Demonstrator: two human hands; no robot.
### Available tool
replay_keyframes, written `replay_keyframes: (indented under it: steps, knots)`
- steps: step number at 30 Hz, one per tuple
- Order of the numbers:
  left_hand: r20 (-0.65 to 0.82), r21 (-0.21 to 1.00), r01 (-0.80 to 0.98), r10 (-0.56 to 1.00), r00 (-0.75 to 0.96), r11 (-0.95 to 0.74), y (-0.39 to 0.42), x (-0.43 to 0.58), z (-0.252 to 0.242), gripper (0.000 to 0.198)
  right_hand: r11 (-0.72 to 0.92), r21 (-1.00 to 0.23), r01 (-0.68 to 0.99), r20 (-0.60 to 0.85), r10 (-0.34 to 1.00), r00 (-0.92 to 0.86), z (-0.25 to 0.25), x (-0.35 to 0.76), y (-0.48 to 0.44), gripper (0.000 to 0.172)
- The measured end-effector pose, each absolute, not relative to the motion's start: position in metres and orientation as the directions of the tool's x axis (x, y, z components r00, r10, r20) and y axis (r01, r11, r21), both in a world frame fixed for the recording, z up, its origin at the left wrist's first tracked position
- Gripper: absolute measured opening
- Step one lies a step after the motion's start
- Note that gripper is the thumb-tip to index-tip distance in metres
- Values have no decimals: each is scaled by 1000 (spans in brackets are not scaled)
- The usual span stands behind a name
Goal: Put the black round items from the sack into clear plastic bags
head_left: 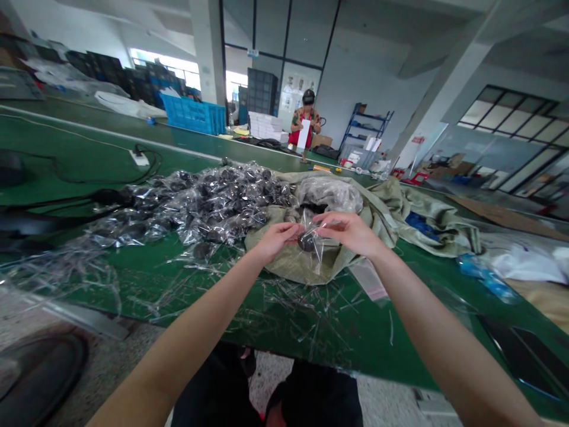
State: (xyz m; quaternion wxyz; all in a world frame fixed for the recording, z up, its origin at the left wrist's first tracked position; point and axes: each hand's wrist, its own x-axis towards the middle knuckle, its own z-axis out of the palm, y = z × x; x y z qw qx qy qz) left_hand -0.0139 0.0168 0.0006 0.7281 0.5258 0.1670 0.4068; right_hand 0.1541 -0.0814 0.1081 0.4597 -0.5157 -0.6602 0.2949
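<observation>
My left hand (276, 238) and my right hand (351, 232) meet over the green table (186, 290). Together they pinch a small clear plastic bag (311, 240) with a dark round part inside it. The fingers of both hands are closed on the bag's top and sides. Just behind the hands lies an open olive sack (382, 207) with more bagged parts at its mouth. A large heap of the same bagged dark parts (213, 204) spreads to the left of the sack.
Thin clear plastic strips (284, 314) litter the table's near edge. A power strip with black cables (138, 158) lies at the left. Blue crates (193, 114) stand at the back. Another person (306, 121) holding a white sheet stands at the far end.
</observation>
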Motion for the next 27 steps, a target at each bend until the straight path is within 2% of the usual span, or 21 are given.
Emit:
replay_keyframes:
  steps: [9, 12, 16, 19, 22, 27]
  knots:
    - [146, 867, -454, 765, 627, 207, 7, 1, -2, 36, 339, -863, 375, 305, 941, -149, 97, 172, -91, 18]
    - [187, 875, -461, 779, 598, 144, 2, 5, 2, 34, 351, -844, 405, 317, 936, -151, 96, 180, -96, 17]
    - [276, 891, -452, 834, 478, -36, -3, 9, 12, 31, 398, -769, 501, 359, 916, -177, 99, 193, -104, 18]
    - [321, 903, -393, 878, 355, -171, -3, 11, 17, 30, 388, -759, 523, 455, 890, -1, 92, 199, -105, 25]
    - [333, 900, -382, 897, 290, -211, 0, 14, 18, 30, 312, -783, 539, 478, 855, 201, 74, 196, -102, 29]
    - [317, 910, -357, 911, 263, -213, -1, 17, 13, 30, 276, -829, 486, 442, 857, 267, 40, 177, -96, 27]
